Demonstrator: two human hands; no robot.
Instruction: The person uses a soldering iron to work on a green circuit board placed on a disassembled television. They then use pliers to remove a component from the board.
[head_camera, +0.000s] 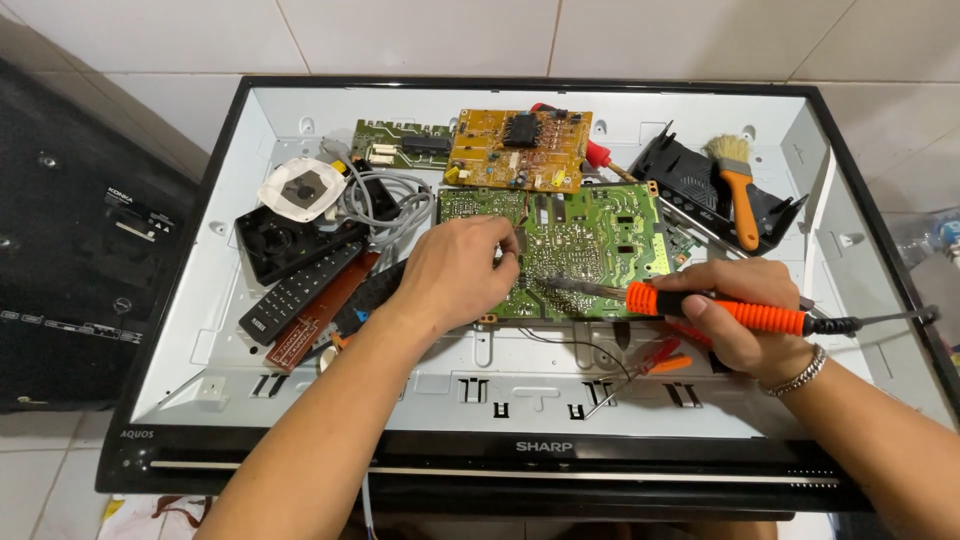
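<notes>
Both hands work over the green circuit board (590, 250) lying mid-panel: the left hand (455, 270) presses curled fingers on its near-left area, while the right hand (735, 310) grips closed around the orange soldering iron (700, 305), its long axis running left, tip touching the board just right of the left fingertips.

Right hand (735, 310) holds soldering iron (700, 303) on green circuit board (590, 240)

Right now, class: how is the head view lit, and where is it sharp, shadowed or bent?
Head view: even, soft light; faint shadow under the left hand on the green circuit board; soldering iron sharp; the opened television frame bows slightly toward the edges.
</notes>
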